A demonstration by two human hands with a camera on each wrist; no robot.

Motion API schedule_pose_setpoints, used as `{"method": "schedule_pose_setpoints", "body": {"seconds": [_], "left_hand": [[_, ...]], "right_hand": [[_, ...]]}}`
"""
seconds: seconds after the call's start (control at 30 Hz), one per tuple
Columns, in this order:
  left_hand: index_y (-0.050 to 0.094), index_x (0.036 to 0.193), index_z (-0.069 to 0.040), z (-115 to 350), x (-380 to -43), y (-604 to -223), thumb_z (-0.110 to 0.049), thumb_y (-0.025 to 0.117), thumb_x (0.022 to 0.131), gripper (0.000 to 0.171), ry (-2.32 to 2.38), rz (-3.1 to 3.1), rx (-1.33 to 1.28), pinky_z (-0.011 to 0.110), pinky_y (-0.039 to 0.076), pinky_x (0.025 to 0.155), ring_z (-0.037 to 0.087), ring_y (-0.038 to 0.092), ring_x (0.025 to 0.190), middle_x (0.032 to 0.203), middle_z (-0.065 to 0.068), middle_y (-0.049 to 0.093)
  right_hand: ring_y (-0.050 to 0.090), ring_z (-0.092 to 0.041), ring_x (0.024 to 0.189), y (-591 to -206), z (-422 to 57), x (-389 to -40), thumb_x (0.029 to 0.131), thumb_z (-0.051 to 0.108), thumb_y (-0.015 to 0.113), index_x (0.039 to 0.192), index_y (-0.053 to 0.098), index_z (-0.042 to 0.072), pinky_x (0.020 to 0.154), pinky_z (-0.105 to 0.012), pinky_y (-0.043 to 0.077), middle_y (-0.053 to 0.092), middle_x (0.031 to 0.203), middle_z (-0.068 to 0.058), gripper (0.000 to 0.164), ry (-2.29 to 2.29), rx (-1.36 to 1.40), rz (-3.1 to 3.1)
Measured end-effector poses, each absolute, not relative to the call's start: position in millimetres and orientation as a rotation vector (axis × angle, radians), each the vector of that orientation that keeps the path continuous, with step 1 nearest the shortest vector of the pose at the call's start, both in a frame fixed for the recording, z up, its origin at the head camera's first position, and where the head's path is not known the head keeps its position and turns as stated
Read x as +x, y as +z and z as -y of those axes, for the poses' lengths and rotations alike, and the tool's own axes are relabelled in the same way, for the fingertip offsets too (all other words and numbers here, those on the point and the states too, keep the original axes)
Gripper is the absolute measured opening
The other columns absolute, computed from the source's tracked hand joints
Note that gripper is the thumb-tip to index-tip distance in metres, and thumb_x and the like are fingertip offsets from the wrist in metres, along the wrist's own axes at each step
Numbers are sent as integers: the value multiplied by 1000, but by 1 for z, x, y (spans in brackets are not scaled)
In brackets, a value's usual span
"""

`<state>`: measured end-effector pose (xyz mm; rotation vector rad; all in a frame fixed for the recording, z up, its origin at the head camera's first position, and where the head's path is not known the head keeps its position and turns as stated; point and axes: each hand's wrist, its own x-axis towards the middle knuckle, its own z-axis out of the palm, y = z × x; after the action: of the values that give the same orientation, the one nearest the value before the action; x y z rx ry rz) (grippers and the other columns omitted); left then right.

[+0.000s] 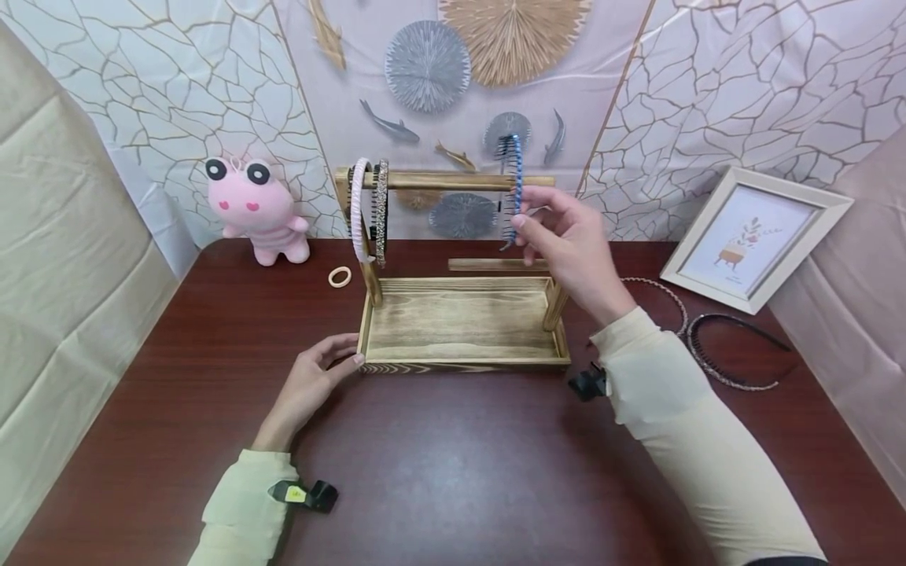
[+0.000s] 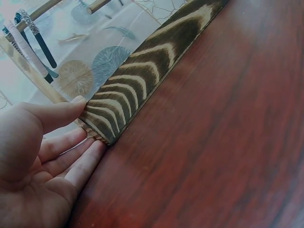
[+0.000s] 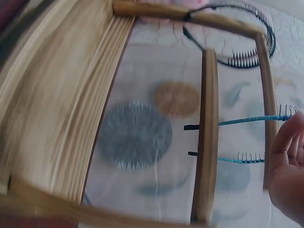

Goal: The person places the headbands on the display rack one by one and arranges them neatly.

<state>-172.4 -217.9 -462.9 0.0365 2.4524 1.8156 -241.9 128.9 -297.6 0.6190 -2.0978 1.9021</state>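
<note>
In the head view, my right hand (image 1: 576,240) pinches a blue headband (image 1: 519,169) with black comb teeth. That headband is upright at the right part of the top bar (image 1: 453,182) of a wooden stand; the right wrist view shows its two arms (image 3: 247,120) crossing near the bars. Low on the left, my left hand (image 1: 314,381) grips the front left corner of the stand's tray (image 1: 460,322), thumb (image 2: 61,114) at the top edge and fingers at the side. A pale pink wrapped headband (image 1: 359,208) and a glittery headband (image 1: 381,208) hang at the bar's left end.
A pink plush toy (image 1: 251,208) sits at the back left, near a small ring (image 1: 340,277). On the right lie a dark toothed headband (image 1: 732,385) and a thin beaded one (image 1: 668,291), before a leaning picture frame (image 1: 821,220). Patterned cloth hangs behind the table.
</note>
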Motion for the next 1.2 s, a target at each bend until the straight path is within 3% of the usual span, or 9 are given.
{"method": "schedule_pose_setpoints", "body": {"seconds": [0.23, 0.73, 1.2], "left_hand": [[59, 133, -7, 218, -173, -463, -27, 72, 93, 46, 1819, -2450, 34, 15, 46, 88, 21, 58, 123, 132, 12, 63], [60, 133, -6, 217, -172, -464, -26, 73, 92, 47, 1840, -2460, 45, 15, 46, 88, 23, 58, 123, 131, 13, 64], [59, 133, -5, 217, -172, -464, -24, 73, 92, 47, 1857, -2442, 41, 15, 47, 88, 24, 58, 123, 131, 14, 63]], "right_hand": [[59, -14, 68, -304, -92, -246, 94, -1, 64, 123, 61, -7, 52, -25, 51, 61, 94, -6, 30, 1931, 709, 2143], [59, -20, 68, -313, -44, -251, 95, 6, 65, 125, 61, -1, 55, -24, 51, 59, 99, -2, 31, 2125, 699, 2161], [59, -11, 65, -315, -30, -251, 95, 5, 65, 129, 58, -3, 55, -23, 51, 61, 102, -4, 35, 2210, 688, 2153]]}}
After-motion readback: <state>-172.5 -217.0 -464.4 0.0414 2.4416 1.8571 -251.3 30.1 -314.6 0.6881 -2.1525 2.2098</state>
